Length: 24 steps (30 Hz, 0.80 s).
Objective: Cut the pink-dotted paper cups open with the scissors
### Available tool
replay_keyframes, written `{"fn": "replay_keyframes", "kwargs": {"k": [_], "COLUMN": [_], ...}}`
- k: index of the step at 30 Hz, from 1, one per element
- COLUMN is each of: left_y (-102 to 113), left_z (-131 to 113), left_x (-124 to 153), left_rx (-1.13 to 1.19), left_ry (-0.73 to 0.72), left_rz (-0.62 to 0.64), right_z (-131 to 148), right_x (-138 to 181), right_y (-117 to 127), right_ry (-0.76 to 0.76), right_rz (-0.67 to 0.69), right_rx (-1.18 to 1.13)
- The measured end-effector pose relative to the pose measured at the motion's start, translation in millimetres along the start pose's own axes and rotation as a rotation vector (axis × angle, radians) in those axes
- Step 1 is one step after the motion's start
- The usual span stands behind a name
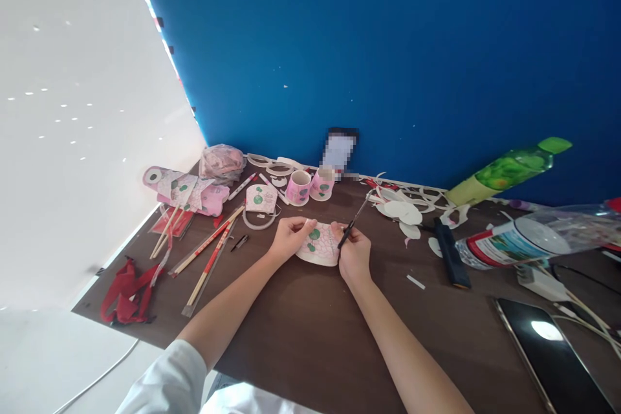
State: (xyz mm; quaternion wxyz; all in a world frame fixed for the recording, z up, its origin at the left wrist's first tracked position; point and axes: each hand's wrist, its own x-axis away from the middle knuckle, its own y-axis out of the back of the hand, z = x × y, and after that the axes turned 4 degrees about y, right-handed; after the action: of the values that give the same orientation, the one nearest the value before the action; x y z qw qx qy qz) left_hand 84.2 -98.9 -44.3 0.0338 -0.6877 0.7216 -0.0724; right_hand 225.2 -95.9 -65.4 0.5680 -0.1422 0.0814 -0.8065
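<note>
A flattened pink paper cup piece (320,246) with green dots lies on the dark brown table (301,336), held between both hands. My left hand (288,236) pinches its left edge. My right hand (355,252) holds its right edge and also grips a thin black-handled craft knife (353,221), whose blade points up and to the right, away from the paper.
Two pink paper cups (309,186) stand behind, with cut paper rings and white discs (402,212) nearby. Wrapped chopsticks (208,252) and red straps (127,291) lie left. Right: a green bottle (509,171), a lying plastic bottle (524,239), a black phone (553,349), cables.
</note>
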Motion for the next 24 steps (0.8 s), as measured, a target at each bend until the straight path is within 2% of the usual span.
{"fn": "replay_keyframes", "kwargs": {"k": [7,10,13,15,17,20,24], "left_y": [3,5,6,6,6,7,8], "left_z": [-3,-1,1,2,3,4,-2], "left_x": [-1,-2,-2,-1,0,-1,-4], "left_rx": [-0.027,-0.025,-0.001,-0.049,-0.138,-0.181,-0.052], "left_ry": [0.010,0.037,0.100,0.104,0.082,0.073,0.041], "left_rz": [0.000,-0.010,0.089,0.186,0.231,0.197,0.056], "right_z": [-9,-9,-7,-5,-4,-4,-5], "right_x": [-2,-6,-9,-11,-13,-14,-11], "right_y": [9,11,12,13,14,17,20], "right_ry": [0.018,0.042,0.050,0.061,0.076,0.097,0.048], "right_rz": [0.046,0.018,-0.063,-0.110,-0.125,-0.061,0.076], "right_rx": [-0.005,-0.011,-0.021,-0.028,-0.022,0.024,0.072]}}
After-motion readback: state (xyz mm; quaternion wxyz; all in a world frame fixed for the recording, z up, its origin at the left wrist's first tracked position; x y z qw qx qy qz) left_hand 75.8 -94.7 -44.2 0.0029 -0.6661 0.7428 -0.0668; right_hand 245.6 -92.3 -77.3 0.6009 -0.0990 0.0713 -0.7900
